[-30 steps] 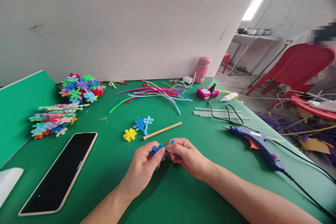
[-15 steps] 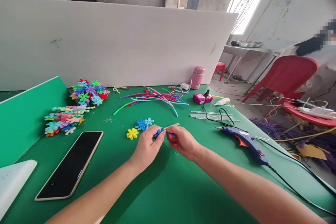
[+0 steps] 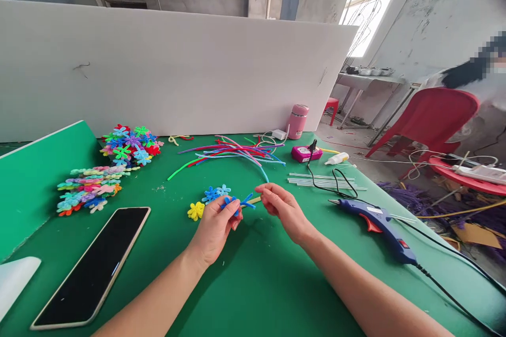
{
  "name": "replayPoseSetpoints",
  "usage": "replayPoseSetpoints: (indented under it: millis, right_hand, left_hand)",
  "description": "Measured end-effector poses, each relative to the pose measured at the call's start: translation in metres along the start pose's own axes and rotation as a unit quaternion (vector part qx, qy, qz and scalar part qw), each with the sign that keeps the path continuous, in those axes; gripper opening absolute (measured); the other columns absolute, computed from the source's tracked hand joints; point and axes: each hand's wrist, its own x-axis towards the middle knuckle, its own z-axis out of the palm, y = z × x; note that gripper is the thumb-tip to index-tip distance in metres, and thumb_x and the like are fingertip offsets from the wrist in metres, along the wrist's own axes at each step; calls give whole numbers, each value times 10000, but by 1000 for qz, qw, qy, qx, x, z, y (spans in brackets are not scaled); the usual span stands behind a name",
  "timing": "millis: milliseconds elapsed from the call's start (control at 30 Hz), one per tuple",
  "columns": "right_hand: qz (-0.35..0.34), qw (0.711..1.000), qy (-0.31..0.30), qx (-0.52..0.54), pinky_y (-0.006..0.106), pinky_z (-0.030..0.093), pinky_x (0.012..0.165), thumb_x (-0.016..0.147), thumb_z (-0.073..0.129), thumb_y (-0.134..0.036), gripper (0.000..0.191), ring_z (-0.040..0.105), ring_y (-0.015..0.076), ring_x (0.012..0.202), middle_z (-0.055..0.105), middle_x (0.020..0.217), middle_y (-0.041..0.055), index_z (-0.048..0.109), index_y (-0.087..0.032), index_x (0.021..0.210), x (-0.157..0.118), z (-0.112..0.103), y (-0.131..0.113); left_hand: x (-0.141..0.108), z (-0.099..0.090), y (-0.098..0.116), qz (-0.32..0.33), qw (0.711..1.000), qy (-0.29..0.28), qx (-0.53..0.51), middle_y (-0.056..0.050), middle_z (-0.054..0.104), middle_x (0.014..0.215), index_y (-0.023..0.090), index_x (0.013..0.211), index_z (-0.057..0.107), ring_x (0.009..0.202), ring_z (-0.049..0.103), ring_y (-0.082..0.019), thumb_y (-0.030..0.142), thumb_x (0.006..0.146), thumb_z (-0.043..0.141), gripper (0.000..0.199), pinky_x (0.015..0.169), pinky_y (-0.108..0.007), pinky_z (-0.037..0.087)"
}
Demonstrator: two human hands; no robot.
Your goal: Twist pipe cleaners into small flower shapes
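Observation:
Above the green tabletop, my left hand [image 3: 213, 229] pinches a dark blue pipe cleaner [image 3: 248, 201] bent into loops, with its two loose ends splayed out to the right. Just right of it, my right hand [image 3: 285, 209] is closed, fingers together, on a thin tan stick [image 3: 258, 199] whose tip points at the blue ends. Whether the stick touches them I cannot tell. Behind my left hand lie a yellow pipe-cleaner flower [image 3: 195, 211] and two blue flowers [image 3: 211, 194], partly hidden by the hand.
Loose colored pipe cleaners [image 3: 233, 151] lie at the back. Finished flowers [image 3: 132, 145] are heaped at left, behind a phone [image 3: 95, 263]. On the right are a blue glue gun [image 3: 379, 218] with its black cord, glue sticks [image 3: 322, 181], a magenta box [image 3: 306, 154] and a pink flask [image 3: 298, 122].
My hands have moved slightly apart. The blue pipe cleaner's loose ends now show spread between them, and the tan stick has shifted from above my right fingers to their left side.

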Motion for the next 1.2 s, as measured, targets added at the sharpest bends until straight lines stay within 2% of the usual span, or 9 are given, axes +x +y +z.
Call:
replayPoseSetpoints:
  millis: [100, 267, 433, 600, 767, 867, 967, 1067, 1200]
  right_hand:
    - [-124, 981, 23, -148, 234, 368, 530, 758, 510, -305, 263, 423, 106, 589, 465, 701, -7, 525, -171, 983, -3, -1, 5]
    - [-300, 883, 19, -362, 322, 451, 702, 739, 548, -206, 326, 503, 177, 823, 530, 944, 76, 521, -207, 1064, -9, 3, 7]
    - [-345, 821, 1, -454, 297, 418, 622, 783, 556, -303, 236, 475, 163, 710, 553, 806, 62, 598, -187, 984, -10, 4, 6]
    - [-360, 800, -13, -479, 283, 371, 611, 823, 507, -322, 205, 441, 152, 685, 557, 748, 53, 635, -179, 896, -9, 3, 6]
    - [-348, 816, -39, -459, 273, 351, 594, 834, 474, -322, 244, 409, 144, 631, 529, 654, 43, 614, -157, 722, -11, 5, 6]
    - [-312, 846, -51, -430, 269, 336, 579, 837, 447, -291, 289, 380, 135, 599, 476, 606, 29, 553, -149, 609, -12, 7, 4]
    - [-221, 906, -69, -354, 253, 321, 564, 841, 425, -280, 307, 388, 122, 588, 430, 593, 8, 516, -152, 577, -13, 9, 2]
    - [-94, 971, -90, -200, 236, 301, 532, 830, 424, -315, 304, 390, 104, 557, 428, 586, -9, 498, -157, 581, -14, 12, 1]
    - [67, 995, -79, 9, 226, 261, 503, 747, 498, -369, 319, 369, 89, 533, 413, 529, -26, 458, -157, 511, -16, 17, 1]
  left_hand:
    - [-2, -6, -3, -38, 998, 7, -51, 33, 508, 551, 166, 603, 498, 514, 447, -84, 273, 690, 607, 176, 464, -203, 319]
    - [-5, -8, -5, -65, 995, 19, -68, 36, 515, 531, 164, 593, 521, 521, 446, -85, 266, 659, 646, 175, 454, -192, 317]
    - [-7, -4, -4, -63, 998, 2, -32, 46, 480, 529, 162, 564, 514, 510, 401, -79, 279, 666, 644, 202, 463, -197, 324]
    - [-9, -3, -2, -83, 995, -9, -48, 48, 458, 562, 161, 588, 521, 531, 403, -81, 265, 667, 644, 180, 463, -196, 319]
    - [-9, -3, -3, -100, 993, -17, -57, 50, 428, 559, 162, 586, 508, 539, 402, -85, 267, 667, 644, 189, 469, -199, 320]
    - [-9, -5, -5, -87, 995, -27, -31, 47, 435, 556, 163, 583, 494, 542, 397, -87, 286, 689, 625, 208, 483, -204, 332]
    - [-9, -6, -7, -61, 997, -43, 15, 41, 462, 570, 166, 595, 492, 549, 391, -86, 310, 730, 585, 218, 508, -209, 342]
    - [-10, -6, -8, -37, 995, -68, 62, 22, 512, 621, 167, 649, 527, 575, 403, -94, 328, 769, 538, 201, 524, -213, 347]
    - [-11, -6, -5, -5, 987, -87, 136, 13, 514, 628, 171, 668, 532, 579, 408, -105, 349, 799, 485, 226, 527, -223, 342]
